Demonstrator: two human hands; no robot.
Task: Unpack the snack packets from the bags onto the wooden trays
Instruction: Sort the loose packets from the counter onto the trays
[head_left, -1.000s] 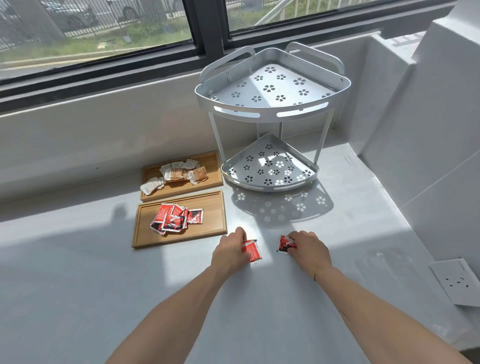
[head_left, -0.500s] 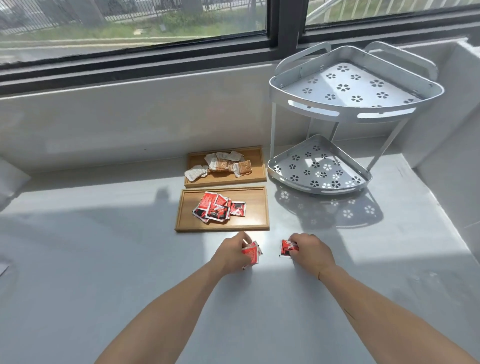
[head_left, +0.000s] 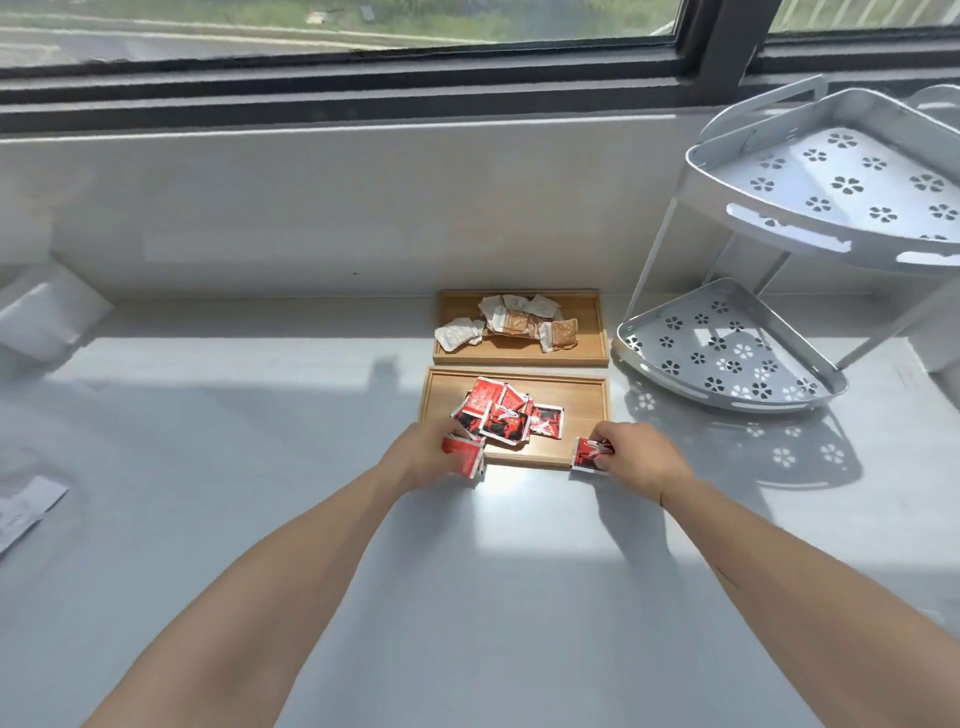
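Wooden near tray (head_left: 441, 395): pile of red packets (head_left: 501, 415). L hand (head_left: 423, 457) grips a red packet (head_left: 464, 457) at its front-left corner; R hand (head_left: 636, 457) pinches another red packet (head_left: 589, 454) at front edge, poss. over the rim. Far tray (head_left: 589, 332): pale/brown packets (head_left: 519, 325).

Bright daylight from the dark-framed window (head_left: 363, 78); hard shadows, glare patch on the white countertop (head_left: 519, 519); wide-angle edge bowing.
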